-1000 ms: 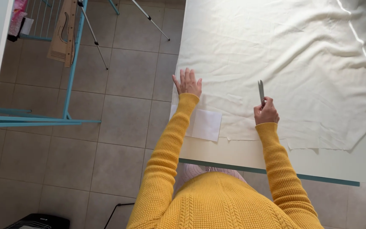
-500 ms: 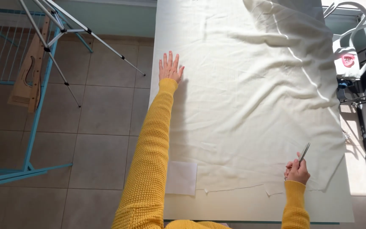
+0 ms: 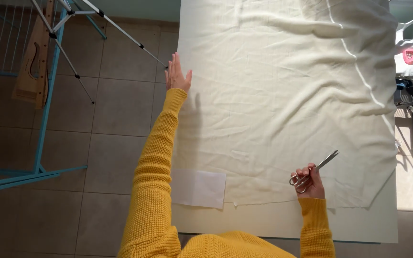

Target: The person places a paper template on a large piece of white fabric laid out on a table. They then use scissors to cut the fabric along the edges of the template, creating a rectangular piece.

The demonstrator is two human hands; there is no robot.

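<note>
The cream cloth (image 3: 283, 95) looks soft, matt and creased, the scissors (image 3: 314, 171) are shiny metal, the paper sheet (image 3: 199, 188) is smooth, and the floor (image 3: 111, 119) is matt tile.

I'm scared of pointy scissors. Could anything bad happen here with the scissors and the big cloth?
Maybe. The right hand holds the scissors with the tips pointing up and out over the cream cloth, so they could snag or poke it. The left hand is stretched far out, pressing flat at the cloth's left edge, right by the table's side; leaning that far might drag the cloth crooked. The cloth also has wrinkles near the top, so a cut might go wobbly.
</note>
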